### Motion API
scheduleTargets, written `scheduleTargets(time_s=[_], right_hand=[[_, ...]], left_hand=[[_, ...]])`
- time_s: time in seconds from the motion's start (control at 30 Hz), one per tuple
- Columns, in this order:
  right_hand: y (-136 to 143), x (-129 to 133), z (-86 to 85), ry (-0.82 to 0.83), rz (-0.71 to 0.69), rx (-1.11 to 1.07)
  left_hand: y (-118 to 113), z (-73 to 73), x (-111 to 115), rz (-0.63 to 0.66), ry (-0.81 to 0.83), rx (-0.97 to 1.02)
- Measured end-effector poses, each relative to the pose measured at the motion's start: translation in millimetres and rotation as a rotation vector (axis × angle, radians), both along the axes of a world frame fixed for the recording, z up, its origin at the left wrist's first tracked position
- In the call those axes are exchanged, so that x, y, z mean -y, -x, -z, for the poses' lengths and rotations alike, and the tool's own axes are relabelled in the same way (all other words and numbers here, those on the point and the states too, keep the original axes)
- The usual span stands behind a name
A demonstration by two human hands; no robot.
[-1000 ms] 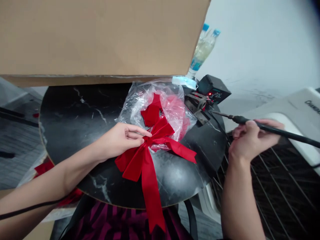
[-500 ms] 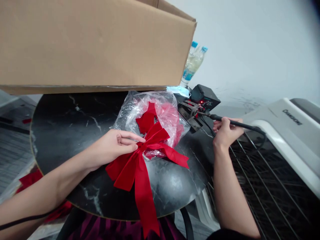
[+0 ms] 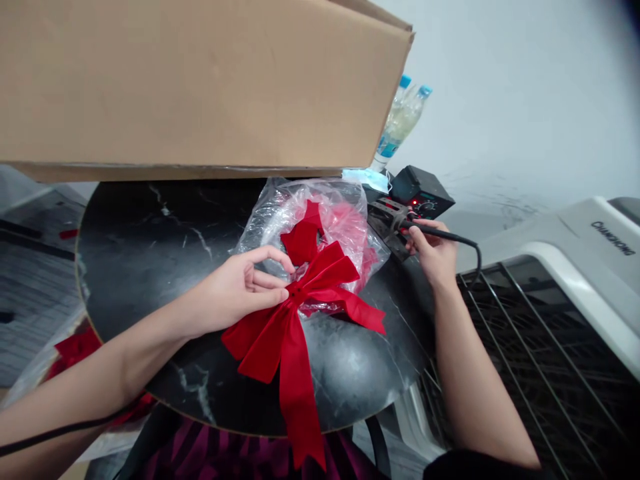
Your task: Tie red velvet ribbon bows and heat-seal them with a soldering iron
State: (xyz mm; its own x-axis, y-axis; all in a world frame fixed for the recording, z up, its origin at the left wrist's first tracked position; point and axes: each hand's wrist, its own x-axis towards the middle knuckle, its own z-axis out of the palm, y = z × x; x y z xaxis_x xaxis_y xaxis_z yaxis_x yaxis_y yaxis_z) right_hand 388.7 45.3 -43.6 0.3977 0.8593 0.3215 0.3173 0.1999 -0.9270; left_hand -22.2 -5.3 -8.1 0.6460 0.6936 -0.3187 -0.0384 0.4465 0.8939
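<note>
Red velvety bow (image 3: pixel 293 327), fan-shaped, near centre of table (image 3: pixel 140 247), overlapping clear crinkled bag (image 3: pixel 273 207) of red fabric (image 3: pixel 343 223) | our left hand (image 3: pixel 240 287) has thumb on bow, index raised; other fingers' hold we can't tell | our right hand (image 3: pixel 437 259) grips iron (image 3: pixel 440 232), tip hidden at far-right stand (image 3: pixel 383 230) | far box (image 3: pixel 200 87) cut off

Cool, fairly even light; hazy glare on blk tabletop (image 3: pixel 350 363); top R corner dark, slight blur.
</note>
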Motion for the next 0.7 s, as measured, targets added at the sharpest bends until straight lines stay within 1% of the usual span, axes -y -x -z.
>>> scheduleTargets(time_s=[0.2,0.3,0.4,0.47,0.5,0.53,0.57,0.6,0.63,0.67,0.7], right_hand=[[9,1,-3.9,0.156,-0.022,-0.131],[13,14,-10.0,0.252,-0.019,-0.111],[26,50,-26.3,0.419,-0.052,-0.023],[48,82,-43.7,0.496,-0.074,0.098],[63,97,-53.5,0.474,-0.057,0.192],[80,110,-63.3,0.337,-0.019,0.444],[99,119,-72.3,0.187,-0.077,0.646],[117,125,-79.9,0.086,-0.268,0.792],[133,127,-85.4,0.011,-0.428,0.892],[148,125,-88.7,-0.031,-0.563,0.978],[160,121,-89.7,-0.061,-0.669,1.036]], left_hand=[[4,2.4,1,0.048,0.021,0.075],[4,1.0,1,0.051,0.041,0.095],[5,-1.0,0,0.041,0.071,0.096],[5,-1.3,-2,0.032,0.094,0.066],[5,-1.2,-3,0.029,0.101,0.044],[5,-1.1,-4,0.029,0.104,0.020],[4,-1.1,-5,0.031,0.102,0.001],[4,-1.5,-5,0.038,0.098,-0.011],[3,-2.4,-5,0.048,0.092,-0.014],[3,-3.8,-3,0.053,0.083,-0.011],[3,-5.8,-2,0.047,0.076,0.001]])
